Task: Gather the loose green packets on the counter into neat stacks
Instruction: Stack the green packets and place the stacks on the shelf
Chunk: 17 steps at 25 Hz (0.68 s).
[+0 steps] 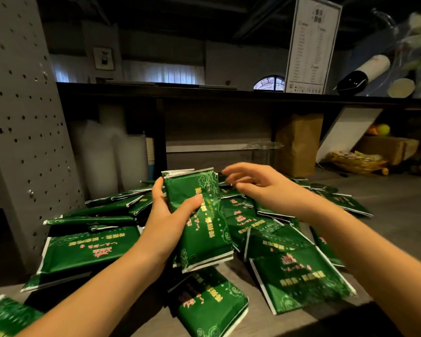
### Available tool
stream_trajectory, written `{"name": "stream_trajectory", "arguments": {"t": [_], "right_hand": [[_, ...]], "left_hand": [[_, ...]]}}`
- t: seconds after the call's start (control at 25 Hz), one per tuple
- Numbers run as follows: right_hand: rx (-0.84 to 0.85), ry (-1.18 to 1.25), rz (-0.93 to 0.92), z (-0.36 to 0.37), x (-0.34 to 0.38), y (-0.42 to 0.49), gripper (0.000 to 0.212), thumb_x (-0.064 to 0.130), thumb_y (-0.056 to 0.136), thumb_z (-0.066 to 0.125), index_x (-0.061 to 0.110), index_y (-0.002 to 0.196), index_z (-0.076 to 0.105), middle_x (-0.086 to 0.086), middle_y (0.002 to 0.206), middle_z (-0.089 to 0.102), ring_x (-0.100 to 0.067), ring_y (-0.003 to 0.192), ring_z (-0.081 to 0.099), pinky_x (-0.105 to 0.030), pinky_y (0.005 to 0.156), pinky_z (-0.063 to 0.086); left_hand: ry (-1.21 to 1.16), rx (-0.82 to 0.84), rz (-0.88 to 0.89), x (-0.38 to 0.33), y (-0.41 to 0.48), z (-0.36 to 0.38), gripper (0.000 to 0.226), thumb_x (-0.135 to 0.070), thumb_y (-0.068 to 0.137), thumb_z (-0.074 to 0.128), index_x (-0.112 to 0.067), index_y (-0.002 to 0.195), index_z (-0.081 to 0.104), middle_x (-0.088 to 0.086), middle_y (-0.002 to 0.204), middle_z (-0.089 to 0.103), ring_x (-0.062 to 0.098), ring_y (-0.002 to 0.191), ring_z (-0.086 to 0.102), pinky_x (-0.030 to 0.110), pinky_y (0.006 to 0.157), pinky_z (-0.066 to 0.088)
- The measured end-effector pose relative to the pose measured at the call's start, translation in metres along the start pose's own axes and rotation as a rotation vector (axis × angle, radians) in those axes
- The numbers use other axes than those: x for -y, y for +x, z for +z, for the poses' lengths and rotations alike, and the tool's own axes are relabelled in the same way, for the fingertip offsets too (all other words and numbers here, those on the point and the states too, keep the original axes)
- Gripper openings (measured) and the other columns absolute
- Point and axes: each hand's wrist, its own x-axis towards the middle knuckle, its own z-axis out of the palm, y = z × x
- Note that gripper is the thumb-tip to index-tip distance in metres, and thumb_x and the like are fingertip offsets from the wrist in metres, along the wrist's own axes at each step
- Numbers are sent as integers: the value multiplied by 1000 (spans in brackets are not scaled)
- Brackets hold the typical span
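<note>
Several green packets with gold and pink print lie scattered in a loose pile point(243, 220) on the grey counter point(387, 210). My left hand point(168, 215) grips a small stack of green packets point(204, 229), held upright above the pile, thumb across the front face. My right hand point(260, 186) hovers just right of that stack's top, fingers spread and relaxed, holding nothing. One packet point(209, 305) lies flat near the front edge. Another packet point(299, 278) lies to its right, and a large one point(90, 251) sits at the left.
A grey pegboard panel point(22, 117) stands at the left. A dark shelf point(229, 93) runs across the back, carrying a menu card point(311, 45) and a bottle point(362, 74). Behind the pile sit a brown paper bag point(299, 144), white cups point(102, 154) and a cardboard box point(387, 148).
</note>
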Motion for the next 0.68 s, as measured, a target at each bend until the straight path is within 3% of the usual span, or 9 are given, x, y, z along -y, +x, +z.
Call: {"name": "stream_trajectory", "arguments": {"t": [0.16, 0.32, 0.44, 0.68], "right_hand": [[311, -207, 177, -22, -14, -37, 30, 20, 92, 57, 32, 119, 53, 11, 114, 58, -2, 107, 56, -25, 96, 47], [539, -418, 337, -23, -13, -64, 60, 24, 82, 70, 33, 133, 41, 12, 132, 47, -10, 121, 48, -30, 99, 44], [546, -578, 346, -14, -16, -76, 74, 24, 78, 74, 30, 140, 34, 6, 136, 42, -16, 120, 46, -32, 97, 43], [317, -542, 329, 0, -35, -66, 60, 28, 83, 70, 19, 134, 42, -1, 129, 52, -20, 112, 51, -32, 93, 45]], "left_hand": [[19, 18, 16, -2, -2, 2, 81, -30, 75, 74, -45, 139, 27, 3, 122, 62, 26, 104, 64, 51, 95, 48], [35, 25, 16, -2, -3, 3, 78, -30, 77, 71, -43, 139, 27, 3, 122, 61, 26, 103, 64, 51, 94, 48], [38, 34, 9, 0, -4, 4, 82, -35, 72, 75, -45, 138, 27, 4, 123, 60, 27, 105, 63, 52, 94, 48], [19, 20, 15, 3, -2, 3, 74, -29, 78, 71, -43, 138, 28, 6, 125, 59, 28, 105, 63, 53, 93, 49]]}}
